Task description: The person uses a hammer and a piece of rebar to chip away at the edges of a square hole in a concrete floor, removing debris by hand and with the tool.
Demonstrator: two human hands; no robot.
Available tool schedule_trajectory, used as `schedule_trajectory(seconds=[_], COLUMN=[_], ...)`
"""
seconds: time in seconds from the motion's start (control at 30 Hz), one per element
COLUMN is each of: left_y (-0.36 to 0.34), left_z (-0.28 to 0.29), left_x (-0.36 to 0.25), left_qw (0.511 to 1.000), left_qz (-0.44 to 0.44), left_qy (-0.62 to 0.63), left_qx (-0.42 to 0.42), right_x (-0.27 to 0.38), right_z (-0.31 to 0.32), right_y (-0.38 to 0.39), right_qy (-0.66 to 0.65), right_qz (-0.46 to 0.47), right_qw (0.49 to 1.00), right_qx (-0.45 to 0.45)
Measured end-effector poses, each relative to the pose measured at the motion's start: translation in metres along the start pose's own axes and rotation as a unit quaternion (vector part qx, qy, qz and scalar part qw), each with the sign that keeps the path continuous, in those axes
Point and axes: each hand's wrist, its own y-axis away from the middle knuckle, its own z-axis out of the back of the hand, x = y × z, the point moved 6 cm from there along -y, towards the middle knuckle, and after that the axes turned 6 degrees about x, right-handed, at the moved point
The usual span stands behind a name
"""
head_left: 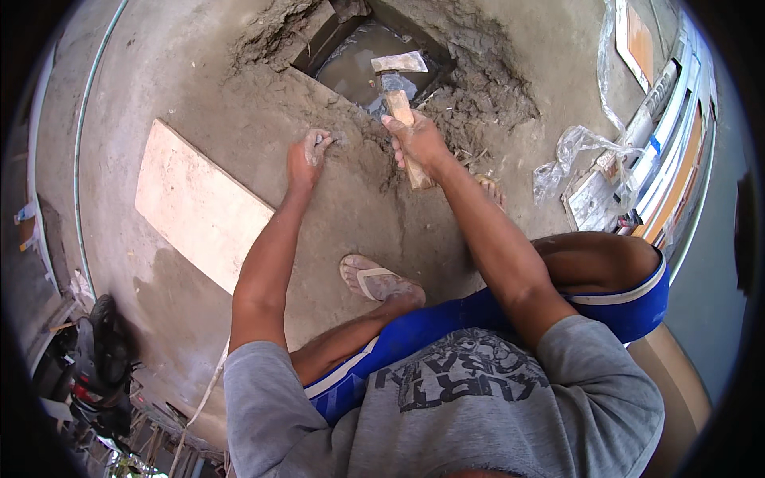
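Note:
My right hand (418, 146) is wrapped round the flat wooden handle of a tool (416, 173), which reaches out over a square pit. Beyond the handle shows a grey part, and past that a pale crosswise piece (398, 62); I cannot tell whether that piece belongs to the tool. Murky water (348, 65) stands in the pit, within dark straight edges. My left hand (308, 158) is closed low over the muddy floor, left of the tool, with its thumb and fingers pinched together. What they hold, if anything, is too small to name.
Wet mud (498, 80) is heaped round the pit. A pale flat board (195, 207) lies on the left, and a thin hose (80, 135) runs beyond it. Clear plastic sheeting (582, 147) and long panels (673, 175) lie on the right. A motorcycle (103, 358) stands at lower left.

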Motion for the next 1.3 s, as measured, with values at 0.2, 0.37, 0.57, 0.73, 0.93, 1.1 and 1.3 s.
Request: schedule_trajectory(seconds=[0.2, 0.37, 0.57, 0.73, 0.93, 1.1, 1.3], left_y=[-0.014, -0.007, 0.014, 0.020, 0.016, 0.023, 0.023], left_z=[0.050, 0.033, 0.010, 0.007, 0.004, -0.007, -0.011], left_x=[-0.039, -0.071, -0.054, -0.031, -0.019, -0.003, 0.015], left_qw=[0.981, 0.996, 0.998, 0.989, 0.997, 0.991, 0.988], left_qz=[-0.031, -0.071, -0.053, -0.072, -0.034, -0.006, 0.009], left_qy=[0.118, 0.020, -0.009, 0.127, 0.069, 0.135, 0.151], left_qx=[-0.151, 0.045, 0.025, -0.006, -0.011, -0.011, -0.019], right_x=[0.009, 0.021, 0.042, 0.054, 0.056, 0.076, 0.058], right_z=[0.002, -0.006, -0.015, -0.028, -0.048, -0.079, -0.088], right_y=[0.001, 0.009, 0.023, 0.031, 0.042, 0.073, 0.071], right_qy=[0.001, 0.009, 0.000, 0.054, 0.324, 0.398, 0.553], right_qz=[0.022, 0.013, 0.068, 0.180, 0.192, 0.294, 0.194], right_qw=[1.000, 1.000, 0.998, 0.982, 0.926, 0.868, 0.810], right_qx=[0.000, -0.015, 0.010, 0.028, 0.002, -0.027, 0.008])
